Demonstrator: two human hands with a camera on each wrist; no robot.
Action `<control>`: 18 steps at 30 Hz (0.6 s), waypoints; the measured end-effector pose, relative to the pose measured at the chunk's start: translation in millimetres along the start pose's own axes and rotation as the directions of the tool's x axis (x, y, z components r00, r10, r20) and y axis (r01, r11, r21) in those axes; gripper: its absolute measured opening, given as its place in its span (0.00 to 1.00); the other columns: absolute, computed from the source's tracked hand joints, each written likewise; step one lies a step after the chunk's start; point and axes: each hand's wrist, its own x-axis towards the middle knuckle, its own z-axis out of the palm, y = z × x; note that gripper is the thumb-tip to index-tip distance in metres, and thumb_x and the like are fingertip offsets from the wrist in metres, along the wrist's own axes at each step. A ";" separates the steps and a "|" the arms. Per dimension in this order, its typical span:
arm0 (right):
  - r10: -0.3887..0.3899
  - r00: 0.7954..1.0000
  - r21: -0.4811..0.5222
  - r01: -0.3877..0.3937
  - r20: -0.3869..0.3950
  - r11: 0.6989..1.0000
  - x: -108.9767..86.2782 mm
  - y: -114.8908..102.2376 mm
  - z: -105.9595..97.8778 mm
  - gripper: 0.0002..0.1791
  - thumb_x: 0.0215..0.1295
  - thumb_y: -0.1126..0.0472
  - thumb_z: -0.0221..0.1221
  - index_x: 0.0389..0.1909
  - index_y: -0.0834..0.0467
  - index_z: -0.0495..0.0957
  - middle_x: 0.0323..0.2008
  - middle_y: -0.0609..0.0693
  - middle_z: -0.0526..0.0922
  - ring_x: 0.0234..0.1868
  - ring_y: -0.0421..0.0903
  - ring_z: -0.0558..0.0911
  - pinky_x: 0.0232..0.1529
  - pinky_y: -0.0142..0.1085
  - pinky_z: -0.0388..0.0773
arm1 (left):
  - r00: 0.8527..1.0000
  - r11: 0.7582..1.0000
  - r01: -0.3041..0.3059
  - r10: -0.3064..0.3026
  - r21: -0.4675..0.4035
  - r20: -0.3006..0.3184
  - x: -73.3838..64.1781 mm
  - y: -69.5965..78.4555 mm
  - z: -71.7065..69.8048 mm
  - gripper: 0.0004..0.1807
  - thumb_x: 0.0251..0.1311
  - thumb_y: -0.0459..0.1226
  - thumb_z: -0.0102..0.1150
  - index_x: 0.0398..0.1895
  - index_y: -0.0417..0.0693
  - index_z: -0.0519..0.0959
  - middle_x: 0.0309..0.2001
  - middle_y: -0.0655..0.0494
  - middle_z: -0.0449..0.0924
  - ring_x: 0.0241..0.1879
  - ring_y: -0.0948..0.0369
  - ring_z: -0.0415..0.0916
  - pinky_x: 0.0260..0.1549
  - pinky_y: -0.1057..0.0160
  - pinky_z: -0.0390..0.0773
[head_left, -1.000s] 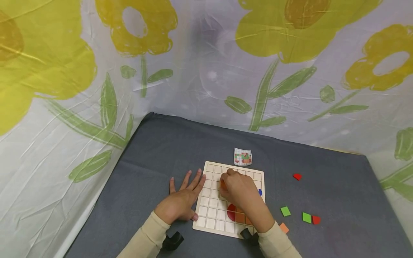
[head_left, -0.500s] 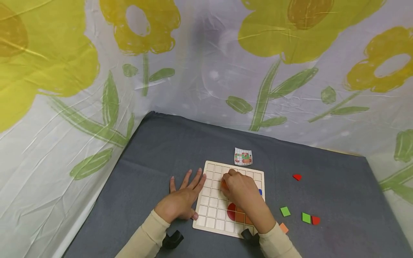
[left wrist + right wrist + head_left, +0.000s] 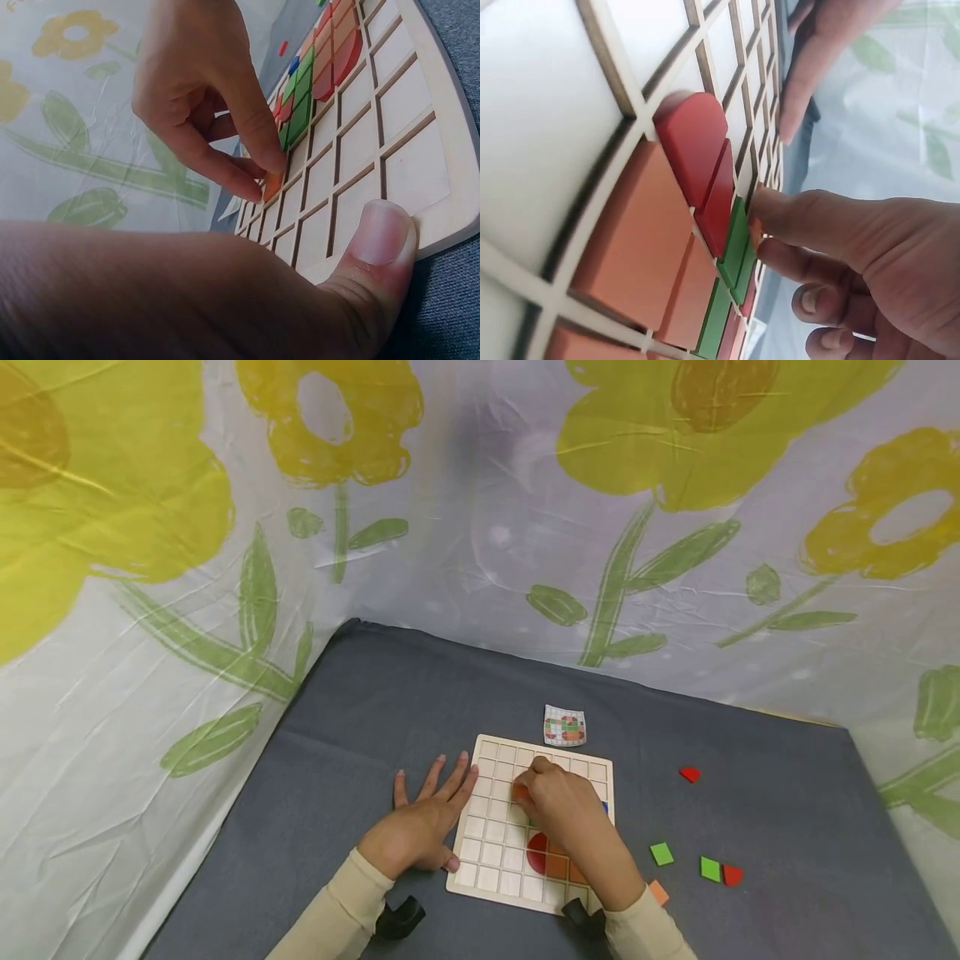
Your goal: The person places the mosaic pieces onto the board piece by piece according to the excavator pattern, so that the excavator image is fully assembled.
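Note:
An orange tile is pinched between the thumb and index finger of my right hand, at a cell of the wooden grid board. In the right wrist view, green tiles sit close beside those fingertips. Red rounded tiles and orange square tiles fill neighbouring cells. My left hand lies with fingers spread at the board's left edge, its thumb resting on the near corner. Part of the board is hidden under my right hand in the head view.
A small printed pattern card lies beyond the board. To the right are loose pieces: a red one, two green squares, another red one and an orange square. A flowered curtain hangs behind the dark table.
My right hand has shifted very slightly at the same spot, still pinching the orange tile; a bit of green now shows beneath it. The left hand stays in place.

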 end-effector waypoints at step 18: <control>0.199 0.980 0.190 -0.200 0.024 0.961 -45.8 27.9 -21.6 0.15 0.67 0.54 0.73 0.52 0.54 0.88 0.37 0.44 0.82 0.28 0.37 0.77 0.25 0.33 0.73 | 1.000 1.000 -0.008 0.008 -0.028 -0.001 -0.7 0.3 -1.2 0.73 0.46 0.42 0.85 0.89 0.52 0.42 0.88 0.53 0.30 0.85 0.46 0.25 0.70 0.20 0.29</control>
